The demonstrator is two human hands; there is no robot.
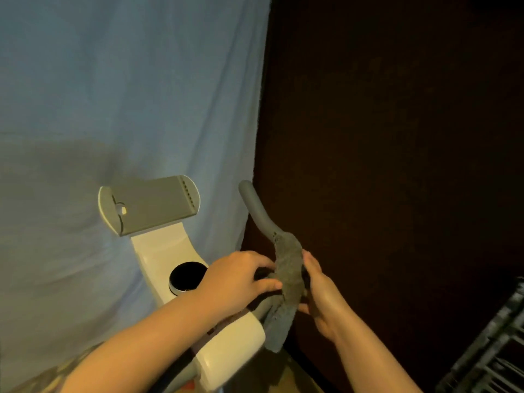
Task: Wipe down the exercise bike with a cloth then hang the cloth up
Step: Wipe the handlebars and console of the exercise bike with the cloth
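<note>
The white exercise bike (164, 259) stands below me, with a grey tablet holder (153, 205) on top and a round black dial (187, 277) on its stem. A grey foam handlebar (255, 211) curves up to the right of the stem. A grey cloth (289, 276) is wrapped over the lower part of that handlebar, with its loose end hanging down. My left hand (241, 279) grips the bar and the cloth's left edge. From the right side, my right hand (320, 290) holds the cloth against the bar.
A pale blue sheet (113, 95) hangs behind the bike. To the right is a dark wall or door (397, 137). A dark slatted rack (493, 350) sits at the lower right corner.
</note>
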